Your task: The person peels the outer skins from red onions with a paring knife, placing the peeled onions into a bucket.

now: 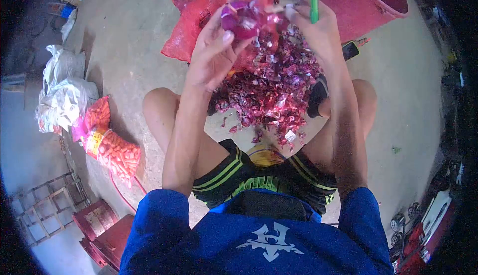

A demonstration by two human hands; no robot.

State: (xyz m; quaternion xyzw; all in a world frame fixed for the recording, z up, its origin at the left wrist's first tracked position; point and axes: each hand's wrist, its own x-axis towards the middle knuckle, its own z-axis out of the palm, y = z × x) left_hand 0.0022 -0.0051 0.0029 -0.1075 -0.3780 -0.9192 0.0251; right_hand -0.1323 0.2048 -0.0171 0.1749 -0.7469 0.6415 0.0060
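Note:
Raised over the floor, my left hand (216,51) has its fingers wrapped round a purple-red onion (241,21), with a pale patch facing up. My right hand (313,26) is closed on a green handle (314,6), just right of the onion; its fingertips are blurred, and any blade is too smeared to make out. Below both hands lies a heap of loose red onion skins (279,95) between the legs. A red mesh sack (184,31) lies behind my left hand, with onions showing near its opening.
A large pink-red tub (368,6) stands at the upper right, with a phone-like black device (350,50) beside it. White sacks (67,90) and a bag of orange carrots (117,153) are at the left. Red boxes (107,230) sit lower left.

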